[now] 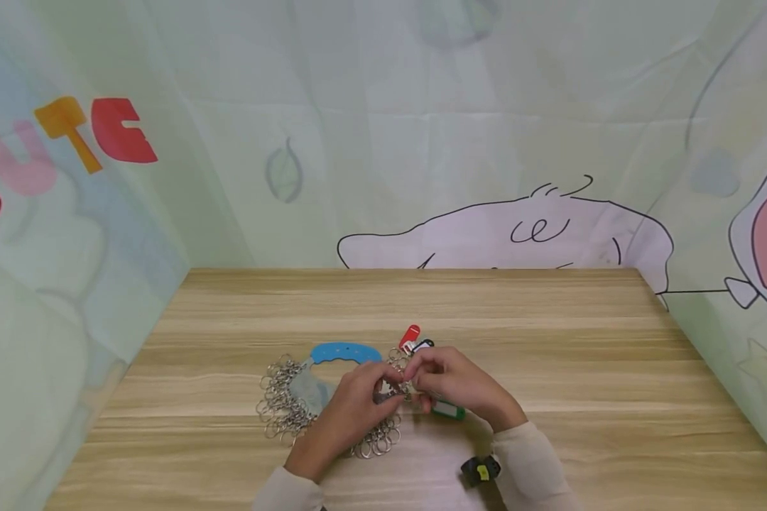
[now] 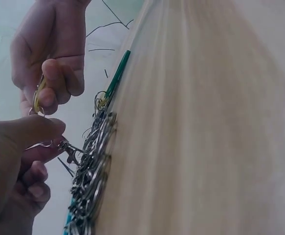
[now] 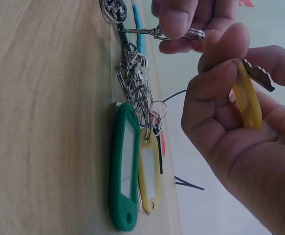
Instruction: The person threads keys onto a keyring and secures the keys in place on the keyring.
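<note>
My left hand (image 1: 358, 401) pinches a metal split ring (image 3: 197, 34) between thumb and fingers; its swivel clasp (image 2: 72, 152) reaches down to the bunch of rings. Close beside it, my right hand (image 1: 461, 383) grips a yellow piece (image 3: 249, 100), with a toothed key blade (image 3: 260, 76) sticking out by the fingertips. Whether the yellow piece is a tag or the key's head, I cannot tell. Under the hands lies a blue-handled key holder (image 1: 345, 351) fringed with many rings (image 1: 284, 397). A green key tag (image 3: 124, 166) and a yellow key tag (image 3: 149, 171) hang from rings.
Behind the hands, a red key tag (image 1: 410, 336) and a black-rimmed tag (image 1: 425, 344) lie on the wooden table (image 1: 230, 305). A black strap-like object with a yellow patch (image 1: 481, 470) is near the right sleeve. A printed cloth (image 1: 383, 142) hangs around the table.
</note>
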Available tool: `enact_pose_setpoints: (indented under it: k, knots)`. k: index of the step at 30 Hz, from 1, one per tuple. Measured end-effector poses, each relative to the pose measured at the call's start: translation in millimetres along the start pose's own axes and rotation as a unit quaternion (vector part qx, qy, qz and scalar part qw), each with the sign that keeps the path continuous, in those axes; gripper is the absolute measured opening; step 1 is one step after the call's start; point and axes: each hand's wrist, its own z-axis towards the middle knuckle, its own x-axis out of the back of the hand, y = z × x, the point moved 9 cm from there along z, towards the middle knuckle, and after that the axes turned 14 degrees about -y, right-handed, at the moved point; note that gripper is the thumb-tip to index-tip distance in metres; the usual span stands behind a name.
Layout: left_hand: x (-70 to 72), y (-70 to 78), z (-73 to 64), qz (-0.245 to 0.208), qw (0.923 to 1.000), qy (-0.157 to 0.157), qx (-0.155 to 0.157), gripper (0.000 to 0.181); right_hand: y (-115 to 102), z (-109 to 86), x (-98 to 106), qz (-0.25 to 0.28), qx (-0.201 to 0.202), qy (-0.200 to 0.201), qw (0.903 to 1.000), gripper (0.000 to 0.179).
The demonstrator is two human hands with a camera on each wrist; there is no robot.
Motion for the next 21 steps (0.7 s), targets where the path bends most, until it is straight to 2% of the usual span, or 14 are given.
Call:
enact_pose_setpoints:
  k: [4, 11, 21]
  knots:
    - [0.2, 0.8, -0.8, 0.004, 1.0000, -0.003, 0.003, 0.026, 1, 0.1, 1, -0.002, -0.002, 0.003, 1.0000, 0.017]
    - [0.7, -2.9, -1.9, -0.007, 0.9999, -0.007, -0.005, 0.026, -1, 0.9, 0, -0.063, 0.010, 0.001, 0.9979, 0.015]
    - [0.5, -10.2, 0.6, -0.019, 0.9990, -0.027, 0.028, 0.025, -13, -1.1, -5, -0.087, 0.034, -0.004, 0.9956, 0.013]
